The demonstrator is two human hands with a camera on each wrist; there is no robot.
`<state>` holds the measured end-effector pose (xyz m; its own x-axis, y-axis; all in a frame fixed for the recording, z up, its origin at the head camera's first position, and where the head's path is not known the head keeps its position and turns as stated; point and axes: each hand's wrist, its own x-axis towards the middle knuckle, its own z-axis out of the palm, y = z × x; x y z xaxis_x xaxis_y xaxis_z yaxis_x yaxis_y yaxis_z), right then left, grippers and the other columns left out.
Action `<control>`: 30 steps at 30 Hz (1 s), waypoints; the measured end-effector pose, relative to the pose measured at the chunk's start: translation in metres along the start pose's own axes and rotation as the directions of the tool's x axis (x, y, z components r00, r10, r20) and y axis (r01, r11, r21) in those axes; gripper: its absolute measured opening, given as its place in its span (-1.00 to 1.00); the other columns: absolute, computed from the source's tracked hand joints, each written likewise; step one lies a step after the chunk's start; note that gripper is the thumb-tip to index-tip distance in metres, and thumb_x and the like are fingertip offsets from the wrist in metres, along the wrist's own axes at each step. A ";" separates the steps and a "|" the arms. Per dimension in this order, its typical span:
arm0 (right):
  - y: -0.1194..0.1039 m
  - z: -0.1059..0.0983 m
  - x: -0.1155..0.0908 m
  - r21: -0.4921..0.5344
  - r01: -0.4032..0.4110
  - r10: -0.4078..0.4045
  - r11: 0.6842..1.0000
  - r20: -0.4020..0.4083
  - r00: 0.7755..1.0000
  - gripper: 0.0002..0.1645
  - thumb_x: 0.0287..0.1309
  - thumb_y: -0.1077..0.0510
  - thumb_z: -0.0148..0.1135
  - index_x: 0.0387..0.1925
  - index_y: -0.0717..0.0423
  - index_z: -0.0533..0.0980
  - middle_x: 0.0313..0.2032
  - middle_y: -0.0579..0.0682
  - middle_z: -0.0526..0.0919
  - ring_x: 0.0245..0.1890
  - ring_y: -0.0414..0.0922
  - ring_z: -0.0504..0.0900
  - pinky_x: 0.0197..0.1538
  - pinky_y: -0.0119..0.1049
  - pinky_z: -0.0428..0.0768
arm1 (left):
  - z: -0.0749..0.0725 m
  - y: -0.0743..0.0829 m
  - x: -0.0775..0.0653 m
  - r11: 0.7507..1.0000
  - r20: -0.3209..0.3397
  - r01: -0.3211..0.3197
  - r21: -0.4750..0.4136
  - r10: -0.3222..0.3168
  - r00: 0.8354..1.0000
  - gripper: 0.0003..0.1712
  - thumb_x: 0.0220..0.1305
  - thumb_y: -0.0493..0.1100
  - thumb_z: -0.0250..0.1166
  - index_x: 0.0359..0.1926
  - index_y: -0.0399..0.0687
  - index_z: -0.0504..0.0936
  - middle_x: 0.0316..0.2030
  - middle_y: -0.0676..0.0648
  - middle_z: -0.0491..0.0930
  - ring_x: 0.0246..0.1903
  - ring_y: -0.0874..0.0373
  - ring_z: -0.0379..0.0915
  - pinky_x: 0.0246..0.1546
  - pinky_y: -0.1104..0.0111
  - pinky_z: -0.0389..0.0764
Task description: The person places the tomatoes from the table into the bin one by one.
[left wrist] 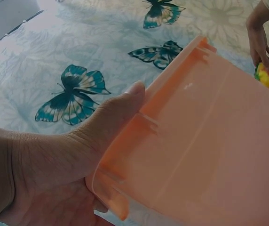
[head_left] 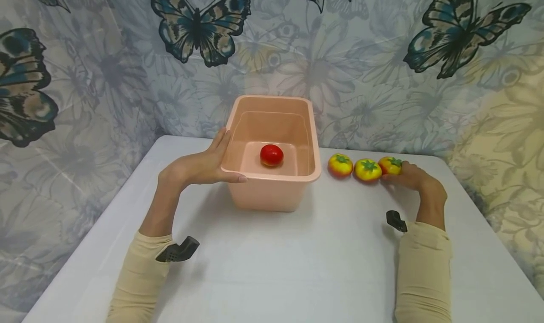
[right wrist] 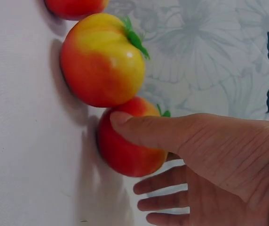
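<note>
An orange-pink plastic bin [head_left: 272, 191] stands on the table, its open top facing me. My left hand [head_left: 197, 168] holds its near left corner, thumb along the front rim and fingers against the side. In the left wrist view the thumb [left wrist: 120, 106] lies on the bin's edge. Inside the bin sits a smooth red fruit [head_left: 271, 155]. To the right, two yellow-red tomatoes with green tops, a left one [head_left: 340, 165] and a middle one [head_left: 367, 170], sit in a row. My right hand [head_left: 414, 177] pinches the rightmost tomato [right wrist: 130, 141]; its other fingers are spread, the index mostly hidden.
The white table [head_left: 297, 266] reaches back to a butterfly-patterned cloth backdrop [head_left: 361, 101]. Black wrist cameras, a left one [head_left: 178, 250] and a right one [head_left: 396, 220], sit at the beige sleeves.
</note>
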<state>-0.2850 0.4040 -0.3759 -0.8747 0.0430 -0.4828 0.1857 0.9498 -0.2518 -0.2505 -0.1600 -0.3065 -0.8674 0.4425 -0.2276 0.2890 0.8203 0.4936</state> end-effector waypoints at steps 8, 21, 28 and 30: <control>0.003 0.000 -0.001 -0.021 -0.040 0.037 0.999 -0.129 0.991 0.34 0.37 -0.37 0.10 0.46 0.70 -0.23 0.33 0.78 -0.07 0.32 0.72 0.00 0.30 0.59 0.26 | 0.001 0.000 0.000 1.000 0.014 0.009 -0.018 -0.008 1.000 0.52 0.21 0.52 0.30 0.65 0.10 -0.64 0.66 -0.05 -0.72 0.66 -0.25 -0.14 0.50 -0.20 0.28; -0.026 -0.024 -0.020 0.259 0.211 -0.081 0.943 -0.436 0.896 0.23 0.37 0.01 0.25 0.48 0.43 -0.46 0.20 0.70 0.24 0.09 0.49 0.43 0.13 0.35 0.46 | -0.002 0.001 -0.001 1.000 0.002 0.003 -0.016 -0.003 1.000 0.51 0.22 0.52 0.29 0.65 0.10 -0.63 0.66 -0.06 -0.70 0.67 -0.25 -0.17 0.50 -0.22 0.27; -0.047 -0.023 -0.025 0.257 0.268 -0.116 0.929 -0.486 0.866 0.28 0.39 0.00 0.20 0.59 0.29 -0.53 0.32 0.73 0.21 0.23 0.56 0.35 0.31 0.48 0.37 | 0.000 0.000 0.000 1.000 0.006 0.003 -0.024 -0.003 1.000 0.51 0.23 0.51 0.30 0.64 0.11 -0.64 0.66 -0.03 -0.73 0.67 -0.25 -0.18 0.51 -0.22 0.25; -0.050 -0.023 -0.027 0.226 0.296 -0.152 0.928 -0.495 0.855 0.27 0.39 0.02 0.22 0.62 0.32 -0.47 0.37 0.70 0.19 0.29 0.56 0.31 0.36 0.52 0.30 | 0.001 0.000 0.000 1.000 0.004 0.001 -0.025 -0.001 1.000 0.51 0.23 0.50 0.31 0.65 0.10 -0.64 0.66 -0.04 -0.72 0.67 -0.25 -0.18 0.51 -0.22 0.25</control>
<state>-0.2812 0.3627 -0.3312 -0.9981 0.0456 0.0406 0.0147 0.8242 -0.5661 -0.2502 -0.1600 -0.3070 -0.8661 0.4432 -0.2310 0.2779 0.8112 0.5145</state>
